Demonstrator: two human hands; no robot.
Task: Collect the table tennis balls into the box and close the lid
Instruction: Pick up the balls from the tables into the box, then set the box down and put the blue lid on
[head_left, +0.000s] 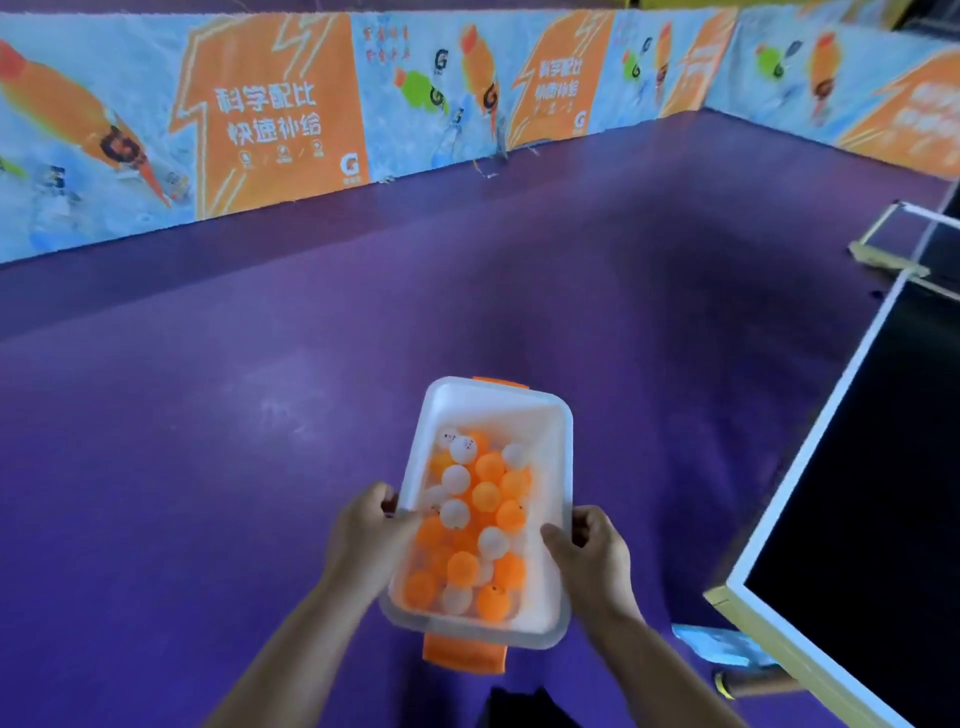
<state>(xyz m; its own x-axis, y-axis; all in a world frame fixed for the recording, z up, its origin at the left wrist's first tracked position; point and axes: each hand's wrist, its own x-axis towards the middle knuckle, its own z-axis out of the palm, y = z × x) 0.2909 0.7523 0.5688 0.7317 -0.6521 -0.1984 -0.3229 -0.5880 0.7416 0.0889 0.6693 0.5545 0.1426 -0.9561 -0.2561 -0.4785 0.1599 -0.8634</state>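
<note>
I hold a translucent white plastic box (498, 405) with orange clasps at both ends, above the purple floor in front of me. It has no lid on and holds several orange and white table tennis balls (475, 525). My left hand (371, 530) grips the box's left rim, thumb over the edge. On the right rim, my right hand (589, 545) grips with curled fingers. No lid shows in the head view.
A purple floor (260, 415) spreads ahead, bounded by orange and blue advertising barriers (270, 114) at the back. A dark table tennis table (857, 493) with a white edge line stands at the right. A blue object (722, 644) lies under its corner.
</note>
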